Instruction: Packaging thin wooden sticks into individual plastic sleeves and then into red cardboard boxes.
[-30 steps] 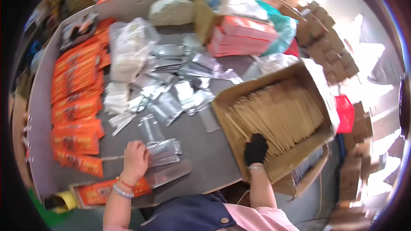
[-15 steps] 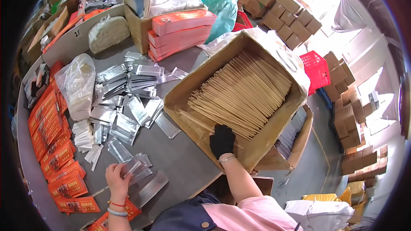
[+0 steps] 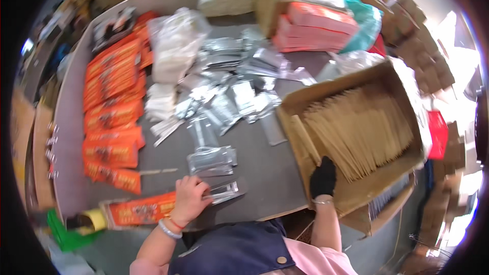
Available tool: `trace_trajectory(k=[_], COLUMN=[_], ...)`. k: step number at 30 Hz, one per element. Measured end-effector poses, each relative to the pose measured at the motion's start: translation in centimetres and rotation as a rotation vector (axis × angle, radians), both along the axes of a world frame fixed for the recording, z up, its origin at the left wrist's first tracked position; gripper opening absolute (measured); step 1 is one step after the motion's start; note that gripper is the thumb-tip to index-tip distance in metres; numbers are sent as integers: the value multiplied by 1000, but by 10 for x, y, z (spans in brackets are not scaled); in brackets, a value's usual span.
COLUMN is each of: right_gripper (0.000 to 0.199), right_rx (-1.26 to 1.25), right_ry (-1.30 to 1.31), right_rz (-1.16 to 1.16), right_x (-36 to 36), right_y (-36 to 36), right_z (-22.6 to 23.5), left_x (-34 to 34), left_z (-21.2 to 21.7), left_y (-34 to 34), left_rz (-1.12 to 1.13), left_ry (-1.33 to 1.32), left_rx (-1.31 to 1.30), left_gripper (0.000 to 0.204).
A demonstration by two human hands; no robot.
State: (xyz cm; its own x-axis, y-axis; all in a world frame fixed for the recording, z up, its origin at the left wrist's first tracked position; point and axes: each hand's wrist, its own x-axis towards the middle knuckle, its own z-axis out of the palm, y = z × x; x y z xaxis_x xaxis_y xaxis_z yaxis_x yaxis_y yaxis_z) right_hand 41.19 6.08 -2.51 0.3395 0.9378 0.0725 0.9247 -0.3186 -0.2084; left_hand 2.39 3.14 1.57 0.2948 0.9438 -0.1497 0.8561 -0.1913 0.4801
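My bare left hand [image 3: 191,198] is low over the table's near side, fingertips pinched on the left end of a flat silver packet [image 3: 225,192]. Just behind it lies a small stack of similar silver packets [image 3: 211,161]. Under my left wrist is an orange printed packet [image 3: 142,210]. In a black glove, my right hand [image 3: 323,177] reaches inside a cardboard box [image 3: 290,103] and is closed on the near end of some pale wooden sticks [image 3: 304,136]. Many more wooden sticks [image 3: 361,132] fill the box beside it. Motion blurs parts of the picture.
Rows of orange packets [image 3: 112,79] line the table's left side by a low grey wall [image 3: 71,122]. A heap of silver packets [image 3: 229,99] and a white plastic bag [image 3: 178,40] lie mid-table. Pink-red stacks [image 3: 316,28] stand at the back.
The view has swung left, shifting the table and box rightward. My left hand has moved with a silver packet from beside the small stack to its near side. My right hand stays in the box.
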Motion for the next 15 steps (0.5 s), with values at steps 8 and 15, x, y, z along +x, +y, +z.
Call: trace_trajectory(k=[8, 15], right_gripper=[22, 31], right_rx=[-138, -138], right_ry=[446, 430], right_rz=[873, 1236], right_x=[-86, -178], right_y=[-1, 1], right_z=[35, 7], left_x=[-41, -28], left_z=[18, -8], left_y=[-41, -50], left_rz=[188, 100], left_ry=[-27, -82], left_rx=[168, 168], left_gripper=[62, 73])
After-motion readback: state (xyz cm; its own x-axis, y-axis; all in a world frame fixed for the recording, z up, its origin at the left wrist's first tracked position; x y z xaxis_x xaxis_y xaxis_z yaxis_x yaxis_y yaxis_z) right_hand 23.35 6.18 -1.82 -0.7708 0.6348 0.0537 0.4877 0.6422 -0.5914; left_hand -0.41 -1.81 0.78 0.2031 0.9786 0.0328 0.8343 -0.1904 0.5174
